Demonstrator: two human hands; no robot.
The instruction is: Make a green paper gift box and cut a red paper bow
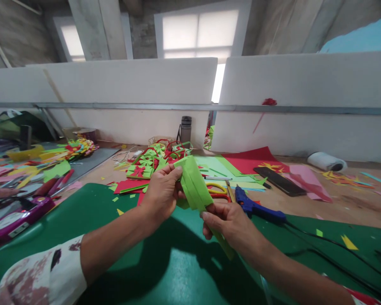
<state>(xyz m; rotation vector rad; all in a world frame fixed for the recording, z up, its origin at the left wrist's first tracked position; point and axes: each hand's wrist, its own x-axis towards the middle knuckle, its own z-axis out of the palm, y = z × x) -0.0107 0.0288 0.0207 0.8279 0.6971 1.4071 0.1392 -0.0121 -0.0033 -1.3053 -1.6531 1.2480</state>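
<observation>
A lime-green folded paper piece (194,182) is held up above the green mat, its long band curved and creased lengthwise. My left hand (161,190) pinches its upper left edge between thumb and fingers. My right hand (225,220) is closed on its lower right end, where a narrow green strip (225,246) hangs down past the fingers. Scissors with yellow and red handles (218,190) lie just behind the paper. Beside my right hand rests a blue glue gun (257,207), its cord trailing right.
The green mat (114,258) covers the near table. Behind are a heap of green and red paper pieces (155,161), red paper sheets (254,160), a phone (279,181), a bottle (186,131) and a white roll (326,162). At left, another person's hand (1,194) is near a purple tool (22,218).
</observation>
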